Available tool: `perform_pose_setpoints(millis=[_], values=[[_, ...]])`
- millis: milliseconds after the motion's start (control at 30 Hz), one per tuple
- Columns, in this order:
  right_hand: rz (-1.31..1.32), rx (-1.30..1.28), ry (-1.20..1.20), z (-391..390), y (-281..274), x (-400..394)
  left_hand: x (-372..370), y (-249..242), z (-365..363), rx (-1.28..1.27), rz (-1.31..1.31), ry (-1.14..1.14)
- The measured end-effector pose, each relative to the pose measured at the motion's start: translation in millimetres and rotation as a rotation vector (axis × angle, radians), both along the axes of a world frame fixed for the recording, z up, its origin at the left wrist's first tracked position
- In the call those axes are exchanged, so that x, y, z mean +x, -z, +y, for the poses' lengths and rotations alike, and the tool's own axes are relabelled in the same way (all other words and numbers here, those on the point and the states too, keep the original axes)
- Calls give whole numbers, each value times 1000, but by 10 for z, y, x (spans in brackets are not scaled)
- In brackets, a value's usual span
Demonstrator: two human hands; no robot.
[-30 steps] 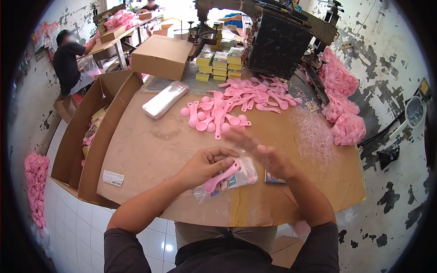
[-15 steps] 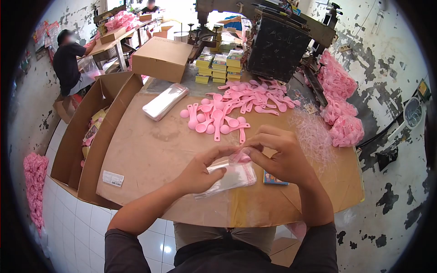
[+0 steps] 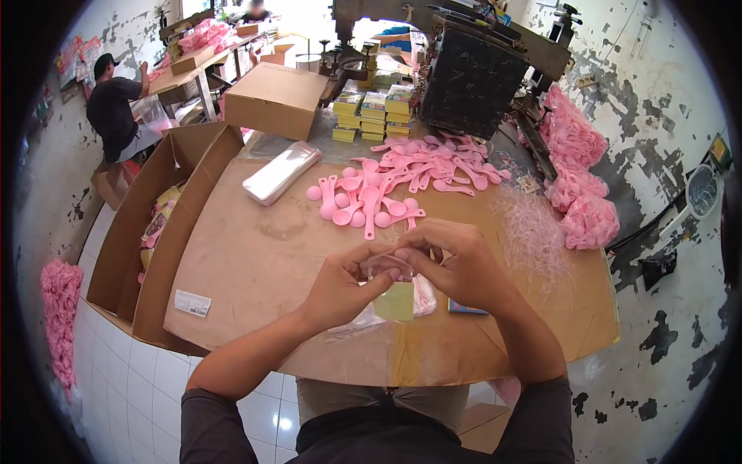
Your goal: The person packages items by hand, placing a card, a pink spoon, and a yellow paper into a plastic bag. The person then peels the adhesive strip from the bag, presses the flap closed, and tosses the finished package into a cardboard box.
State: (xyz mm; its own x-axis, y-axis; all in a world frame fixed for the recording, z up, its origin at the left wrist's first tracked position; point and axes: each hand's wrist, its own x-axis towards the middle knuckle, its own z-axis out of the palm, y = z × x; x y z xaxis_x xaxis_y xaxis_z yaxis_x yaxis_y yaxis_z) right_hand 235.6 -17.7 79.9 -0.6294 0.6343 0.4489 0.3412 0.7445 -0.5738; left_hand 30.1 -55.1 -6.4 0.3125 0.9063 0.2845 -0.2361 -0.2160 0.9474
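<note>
Between my two hands is a small clear plastic bag [image 3: 394, 303] with a flat pale yellow-green piece inside its lower part. My left hand [image 3: 338, 284] pinches the bag's upper left, thumb across its front. At the top right, the fingers of my right hand [image 3: 462, 264] are closed on the bag's edge. A pink scoop seems to show through the plastic near my fingers, partly hidden. Under the bag lies a stack of clear bags [image 3: 424, 298] with pinkish edges. A blue printed card pack [image 3: 466, 307] rests below my right wrist, mostly covered.
Pink measuring scoops [image 3: 371, 203] are heaped beyond my hands. Behind them stand stacks of yellow-edged card packs [image 3: 372, 108]. A bundle of clear bags [image 3: 282, 173] lies at left, near an open carton [image 3: 202, 182]. Plastic strands [image 3: 533, 232] lie at right. A co-worker [image 3: 114, 104] sits far left.
The bag has turned in my hands, and its pale yellow-green contents now face me. My left hand has shifted right and up, closer to the right. The co-worker has raised a hand.
</note>
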Motion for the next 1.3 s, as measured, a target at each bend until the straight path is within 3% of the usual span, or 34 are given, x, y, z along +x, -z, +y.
perform_pose_setpoints(millis=[133, 233, 533, 633, 733, 833, 933, 1067, 1200, 1300], values=[[78, 9, 126, -10, 54, -17, 10, -60, 6, -24, -68, -19], [101, 521, 154, 53, 125, -63, 9, -52, 0, -56, -53, -83], [-295, 1003, 114, 8, 252, -180, 28, 68, 14, 266, 355, -278], [-271, 844, 183, 45, 256, -158, 45, -9, -23, 248, 459, -225], [21, 712, 341, 209, 75, 72, 36, 50, -6, 163, 433, -111], [306, -272, 179, 233, -77, 573, 12, 73, 1, 15, 283, -84], [66, 60, 153, 93, -95, 706, 4, -10, 20, -49, 203, -77], [-50, 566, 128, -126, 201, 315, 112, -11, -34, 35, 291, -98], [-118, 744, 122, -217, 280, 64, 93, -12, -68, 174, 524, -166], [-170, 785, 133, -191, 306, 21, 105, 21, -65, 199, 447, -174]])
